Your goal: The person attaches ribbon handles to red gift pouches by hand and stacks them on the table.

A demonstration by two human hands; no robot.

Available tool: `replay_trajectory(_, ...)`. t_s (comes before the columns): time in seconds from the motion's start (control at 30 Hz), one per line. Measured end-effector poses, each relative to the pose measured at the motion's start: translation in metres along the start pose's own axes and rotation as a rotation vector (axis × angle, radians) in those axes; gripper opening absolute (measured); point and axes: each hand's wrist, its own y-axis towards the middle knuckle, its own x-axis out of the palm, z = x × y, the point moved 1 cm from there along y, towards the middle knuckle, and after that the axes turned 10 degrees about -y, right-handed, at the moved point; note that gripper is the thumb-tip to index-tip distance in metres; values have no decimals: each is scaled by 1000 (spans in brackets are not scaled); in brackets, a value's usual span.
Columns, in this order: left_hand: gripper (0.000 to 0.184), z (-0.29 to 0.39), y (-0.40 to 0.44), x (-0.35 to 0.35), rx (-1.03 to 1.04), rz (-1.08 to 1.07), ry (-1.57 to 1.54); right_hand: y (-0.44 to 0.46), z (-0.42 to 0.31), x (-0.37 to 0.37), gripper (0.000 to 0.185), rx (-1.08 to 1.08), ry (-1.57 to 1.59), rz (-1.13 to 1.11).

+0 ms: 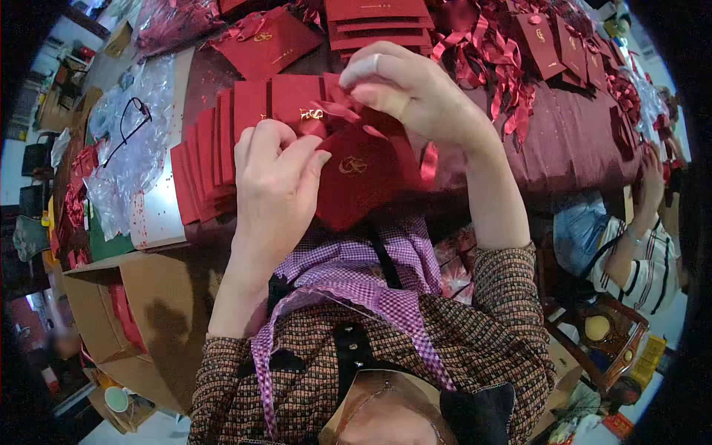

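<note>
A dark red paper bag (pixel 363 182) with a gold logo lies at the table's front edge, below and between my hands. My left hand (pixel 274 174) is closed in a pinch at its upper left, on a red ribbon (pixel 337 110). Above the bag's upper right, my right hand (pixel 408 93) pinches the same loose ribbon; white tape wraps one finger. Part of the ribbon is hidden by my fingers. Just behind and left, a fanned row of red bags (pixel 211 156) lies overlapping, some with gold lettering.
More red bags (pixel 378 22) are stacked at the back. Loose red ribbons (pixel 489 63) pile up at the back right, beside ribboned bags (pixel 541 48). Clear plastic wrap (pixel 137 148) covers the left side. A cardboard box (pixel 141 319) stands lower left. Another person's hand (pixel 651 178) is far right.
</note>
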Motion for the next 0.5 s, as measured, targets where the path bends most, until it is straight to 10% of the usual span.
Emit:
replay_trajectory(0.2,12,4,1,9,132,14,2,24,-4,-5,36,216,-171,-600)
replay_trajectory(0.5,12,-10,-1,20,80,-91,-154,29,2,26,18,120,225,-153)
